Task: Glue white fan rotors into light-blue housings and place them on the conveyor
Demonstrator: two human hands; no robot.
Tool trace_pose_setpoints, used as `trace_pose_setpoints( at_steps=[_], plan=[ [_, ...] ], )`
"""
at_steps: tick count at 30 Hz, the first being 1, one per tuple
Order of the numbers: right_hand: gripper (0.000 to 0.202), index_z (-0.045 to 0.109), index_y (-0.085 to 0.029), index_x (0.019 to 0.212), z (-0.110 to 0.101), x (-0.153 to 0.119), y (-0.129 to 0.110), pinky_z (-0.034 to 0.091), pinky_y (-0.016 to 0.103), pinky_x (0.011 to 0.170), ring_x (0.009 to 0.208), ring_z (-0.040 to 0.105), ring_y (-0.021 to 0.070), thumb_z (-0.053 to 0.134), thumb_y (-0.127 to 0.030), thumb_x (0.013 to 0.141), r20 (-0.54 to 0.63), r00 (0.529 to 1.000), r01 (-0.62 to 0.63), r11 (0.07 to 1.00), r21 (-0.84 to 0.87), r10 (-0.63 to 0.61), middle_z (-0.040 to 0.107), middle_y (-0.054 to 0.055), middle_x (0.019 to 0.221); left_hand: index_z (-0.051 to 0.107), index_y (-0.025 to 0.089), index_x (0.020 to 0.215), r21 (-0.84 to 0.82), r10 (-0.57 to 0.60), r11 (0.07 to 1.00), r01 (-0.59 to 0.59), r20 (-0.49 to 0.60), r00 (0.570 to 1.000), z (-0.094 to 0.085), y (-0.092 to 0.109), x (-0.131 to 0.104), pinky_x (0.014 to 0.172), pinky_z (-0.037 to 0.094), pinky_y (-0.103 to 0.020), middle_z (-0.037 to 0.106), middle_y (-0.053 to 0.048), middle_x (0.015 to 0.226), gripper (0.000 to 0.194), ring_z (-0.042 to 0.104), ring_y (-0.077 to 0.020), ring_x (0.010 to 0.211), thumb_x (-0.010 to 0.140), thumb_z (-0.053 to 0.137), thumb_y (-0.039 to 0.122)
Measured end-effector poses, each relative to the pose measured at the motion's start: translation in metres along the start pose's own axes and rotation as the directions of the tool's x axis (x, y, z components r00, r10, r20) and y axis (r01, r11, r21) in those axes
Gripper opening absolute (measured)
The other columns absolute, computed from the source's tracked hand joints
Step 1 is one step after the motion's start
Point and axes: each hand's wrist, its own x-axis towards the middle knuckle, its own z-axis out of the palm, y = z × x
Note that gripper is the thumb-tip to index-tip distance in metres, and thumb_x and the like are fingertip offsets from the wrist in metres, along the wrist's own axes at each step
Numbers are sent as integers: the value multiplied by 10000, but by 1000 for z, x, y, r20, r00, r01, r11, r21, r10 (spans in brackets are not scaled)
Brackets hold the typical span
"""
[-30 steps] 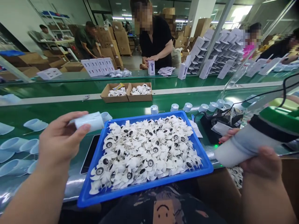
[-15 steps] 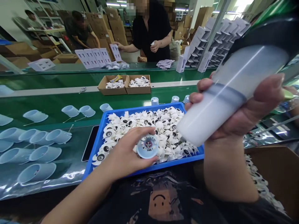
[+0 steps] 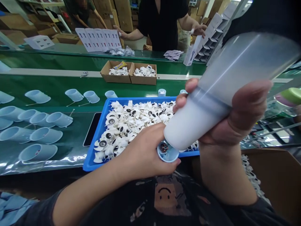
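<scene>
Low in front of my chest, my left hand [image 3: 150, 150] is wrapped round a small light-blue cup-shaped housing [image 3: 168, 157]. The housing's open mouth faces up, and a round part with copper-coloured windings [image 3: 164, 147] sits inside. My right hand [image 3: 237, 116] grips a tilted, translucent white cylinder [image 3: 199, 110] with a greyish band and a wide dark upper end. Its lower end overlaps the housing's rim from this angle; whether they touch I cannot tell. Behind my hands lies a blue tray [image 3: 94, 153] full of white fan blades [image 3: 131, 116] with dark hubs.
Several light-blue housings [image 3: 45, 135] lie on the left bench, beside a dark flat device [image 3: 92, 130]. Two cardboard boxes [image 3: 144, 80] of white parts stand on the green belt. Opposite, a co-worker [image 3: 162, 25] handles printed boxes [image 3: 97, 39]. An open carton [image 3: 275, 175] is at lower right.
My left hand has brought the housing right and slightly down. The white cylinder has come left and down, its end now overlapping the housing. The co-worker's hand has moved to the stacked boxes.
</scene>
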Motion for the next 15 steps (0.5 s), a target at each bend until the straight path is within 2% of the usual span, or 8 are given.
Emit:
trace_pose_setpoints(
  at_steps=[3, 5, 9, 11, 12, 15],
  plan=[
    [738, 566, -239, 1005, 2, 1, 1, 605, 476, 743, 990, 653, 344, 362, -914, 788, -24, 999, 25, 999, 27, -25, 636, 127, 958, 601, 209, 939, 14, -16, 1000, 16, -14, 1000, 1, 1, 1, 761, 503, -360, 637, -36, 981, 300, 600, -223, 878, 698, 741, 320],
    [742, 556, -240, 1013, 4, 4, 0, 608, 465, 762, 1018, 651, 339, 358, -918, 786, -54, 998, 26, 999, 22, -24, 630, 126, 1061, 599, 213, 940, 18, -34, 999, 34, -21, 999, 1, 3, 2, 761, 510, -360, 636, -34, 982, 311, 603, -221, 877, 690, 748, 323],
    [700, 483, -260, 1164, -6, 10, -1, 605, 434, 856, 1068, 646, 305, 418, -860, 809, -54, 998, 29, 1000, -7, -30, 614, 99, 1195, 610, 244, 1031, 69, -106, 992, 104, 32, 994, -6, 0, 1, 738, 529, -371, 649, -43, 1024, 401, 618, -245, 898, 698, 759, 411],
    [604, 449, -278, 1230, -22, 10, 4, 595, 438, 882, 1025, 662, 284, 448, -765, 871, -153, 983, 100, 995, -6, -100, 626, 84, 1167, 619, 261, 1069, 142, -176, 976, 167, 60, 982, -16, -11, -4, 720, 537, -378, 657, -55, 1055, 437, 630, -265, 916, 727, 737, 506],
    [549, 457, -287, 1234, -33, 9, 8, 592, 442, 878, 992, 671, 278, 449, -722, 899, -233, 961, 147, 989, -17, -147, 628, 76, 1146, 621, 265, 1079, 182, -214, 962, 202, 47, 976, -23, -20, -8, 719, 539, -380, 661, -62, 1076, 449, 636, -276, 932, 743, 717, 547],
    [395, 561, -294, 1131, -76, 3, 34, 577, 456, 830, 933, 682, 282, 502, -627, 927, -419, 886, 194, 979, -58, -200, 632, 53, 1072, 615, 272, 1082, 268, -295, 912, 311, -101, 950, -46, -51, -26, 733, 540, -382, 662, -71, 1130, 476, 650, -299, 970, 755, 687, 610]
  ],
)
